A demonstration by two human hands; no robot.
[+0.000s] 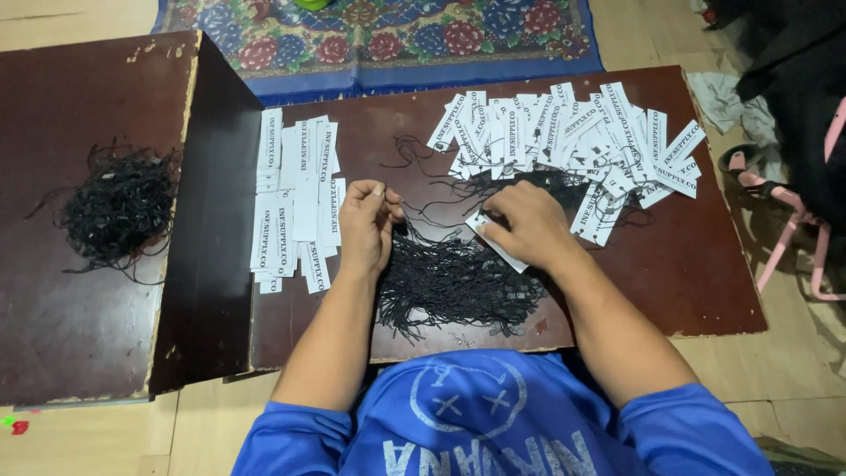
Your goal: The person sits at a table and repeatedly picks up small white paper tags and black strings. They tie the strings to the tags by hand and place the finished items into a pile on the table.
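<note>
My left hand pinches the end of a thin black string that runs toward my right hand. My right hand holds a white paper tag against the dark brown board. Between my forearms lies a heap of black strings. A neat stack of white tags sits just left of my left hand. A spread pile of white tags with strings lies beyond my right hand.
A second dark board at the left, set higher, carries another tangle of black strings. A floral rug lies behind the boards. Pink sandals and dark cloth sit on the floor at the right.
</note>
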